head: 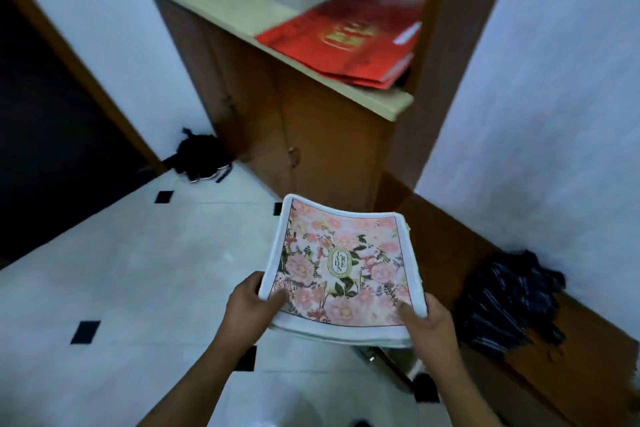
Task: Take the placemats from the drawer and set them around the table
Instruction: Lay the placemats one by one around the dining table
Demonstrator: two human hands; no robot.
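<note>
A stack of placemats [341, 263] with a pink floral print and white border is held in front of me, above the tiled floor. My left hand [251, 305] grips the stack's near left corner, thumb on top. My right hand [427, 321] grips the near right corner, thumb on the print. The far edge of the stack bows slightly. No drawer or table shows in this view.
A wooden cabinet [311, 128] with shut doors stands ahead, red folders [346, 35] lying on its pale countertop. A dark bundle [204, 156] sits on the floor at the cabinet's left. Striped dark cloth [509, 305] lies on a low wooden ledge at right. A dark doorway opens on the left.
</note>
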